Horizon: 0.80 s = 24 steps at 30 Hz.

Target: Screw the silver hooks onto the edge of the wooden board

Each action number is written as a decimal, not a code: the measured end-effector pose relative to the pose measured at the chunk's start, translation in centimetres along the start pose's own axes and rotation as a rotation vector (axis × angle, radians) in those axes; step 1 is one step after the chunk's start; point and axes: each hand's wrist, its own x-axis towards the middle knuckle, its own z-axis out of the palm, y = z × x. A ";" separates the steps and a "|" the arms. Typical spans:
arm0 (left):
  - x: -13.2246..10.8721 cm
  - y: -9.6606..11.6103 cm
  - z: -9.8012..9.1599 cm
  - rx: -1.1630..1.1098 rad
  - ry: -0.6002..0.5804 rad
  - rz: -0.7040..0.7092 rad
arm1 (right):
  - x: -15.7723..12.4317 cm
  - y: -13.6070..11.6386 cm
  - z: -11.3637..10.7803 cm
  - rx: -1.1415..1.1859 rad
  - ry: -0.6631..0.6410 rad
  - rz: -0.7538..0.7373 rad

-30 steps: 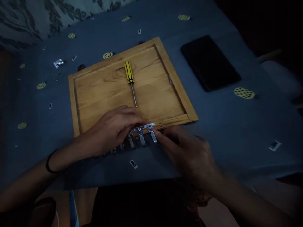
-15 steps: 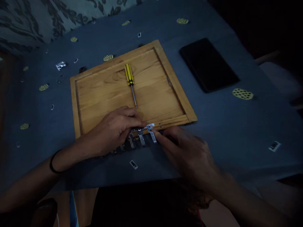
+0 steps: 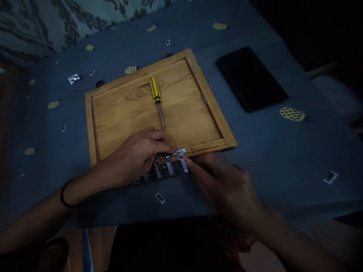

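A square wooden panel (image 3: 181, 113) lies on a blue cloth. On it rests a yellow-and-black screwdriver (image 3: 157, 99), untouched. At the panel's near edge sits a metal rack of hooks (image 3: 170, 161). My left hand (image 3: 136, 156) lies over the rack's left part, fingers curled down on it. My right hand (image 3: 224, 181) reaches in from the right, fingertips pinched at the rack's right end by the last hook. Part of the rack is hidden under my left hand.
A black phone (image 3: 251, 78) lies to the right of the panel. The blue cloth (image 3: 283, 151) carries yellow dotted spots and small printed marks. A small metal piece (image 3: 73, 78) and dark bits lie at the far left. A patterned curtain (image 3: 42, 22) hangs behind.
Both hands stay on the rack of hooks, almost unmoved. The view has dropped slightly.
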 end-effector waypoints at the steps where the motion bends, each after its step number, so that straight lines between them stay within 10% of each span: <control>1: 0.0 0.0 0.0 0.003 -0.001 -0.002 | 0.0 0.0 0.0 -0.002 -0.001 0.000; 24: -0.2 0.1 -0.2 -0.010 0.004 0.035 | -0.2 0.1 0.2 -0.079 0.008 -0.041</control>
